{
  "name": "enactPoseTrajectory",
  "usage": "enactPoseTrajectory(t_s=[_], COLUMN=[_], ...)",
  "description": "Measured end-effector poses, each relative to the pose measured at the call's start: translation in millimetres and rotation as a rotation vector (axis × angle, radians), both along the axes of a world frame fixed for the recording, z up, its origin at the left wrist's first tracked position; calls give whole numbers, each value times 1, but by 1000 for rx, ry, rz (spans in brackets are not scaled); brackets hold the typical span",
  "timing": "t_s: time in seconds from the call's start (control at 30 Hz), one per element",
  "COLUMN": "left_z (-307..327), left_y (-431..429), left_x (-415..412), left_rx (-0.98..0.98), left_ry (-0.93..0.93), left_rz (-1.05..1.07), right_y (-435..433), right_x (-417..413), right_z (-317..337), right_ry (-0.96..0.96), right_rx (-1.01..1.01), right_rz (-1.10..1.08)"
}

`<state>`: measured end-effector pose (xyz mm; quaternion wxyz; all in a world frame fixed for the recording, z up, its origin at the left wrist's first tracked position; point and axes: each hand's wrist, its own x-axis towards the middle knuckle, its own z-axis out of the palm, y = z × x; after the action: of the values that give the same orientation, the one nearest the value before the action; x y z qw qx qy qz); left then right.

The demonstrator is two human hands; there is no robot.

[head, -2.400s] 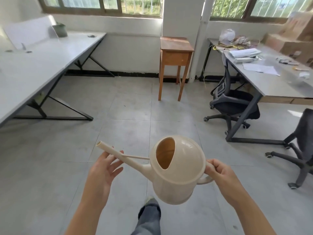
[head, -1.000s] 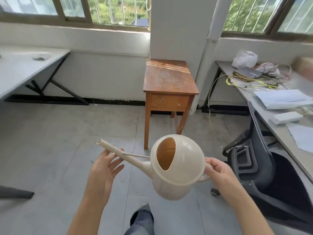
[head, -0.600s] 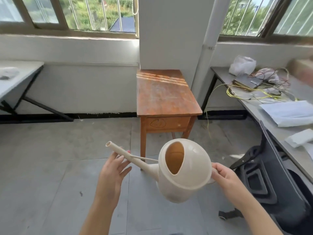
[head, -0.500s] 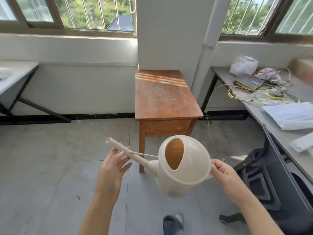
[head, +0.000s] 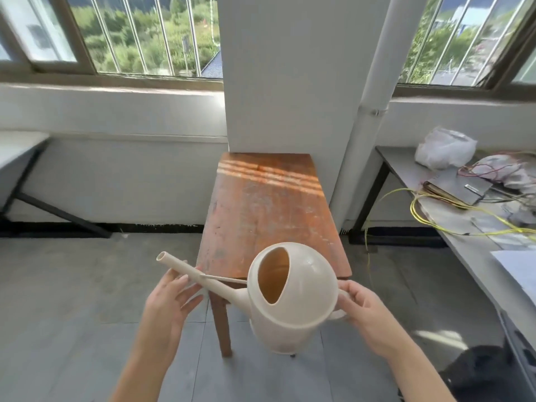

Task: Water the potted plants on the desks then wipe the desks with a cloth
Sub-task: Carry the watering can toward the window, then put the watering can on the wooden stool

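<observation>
The right hand (head: 366,313) holds the can (head: 290,297) by its handle, in the air before the wooden counter (head: 269,210). The left hand (head: 166,306), fingers loose, supports the spout.

Office – long desks (head: 475,250), papers, cables (head: 417,204), barred windows (head: 145,36)
</observation>
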<state>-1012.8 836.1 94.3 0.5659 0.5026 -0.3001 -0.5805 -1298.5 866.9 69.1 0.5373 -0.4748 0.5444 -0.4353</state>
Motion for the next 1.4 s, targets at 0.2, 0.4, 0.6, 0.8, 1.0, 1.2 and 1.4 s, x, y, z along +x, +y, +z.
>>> enactPoseTrajectory(t_s=[0.2,0.4,0.6,0.8,1.0,1.2,1.4], left_z=[-2,-10,-21,-27,-30,-37,-46], left_y=[-73,-159,-254,-347,-427,-485,-524], left_x=[-32,-46,-40,-43,-56,-68,-79], left_rx=[-3,27,71,75,60,96,126], left_ry=[41,48,102,115,57,25,42], left_rz=[71,99,52,-52,-87,-113,-74], right_y=[-91,-180,-265,-346,-427,-497,-540], right_x=[-27,-42,-39,-44,-54,-66,-72], right_z=[-2,-10,-9,-1,1,-10,-28], right_ry=[-8,23,45,48,16,33,10], right_rx=[44,97,137,277,265,266,246], right_rz=[-10,-26,-30,-30,-74,-162,-202])
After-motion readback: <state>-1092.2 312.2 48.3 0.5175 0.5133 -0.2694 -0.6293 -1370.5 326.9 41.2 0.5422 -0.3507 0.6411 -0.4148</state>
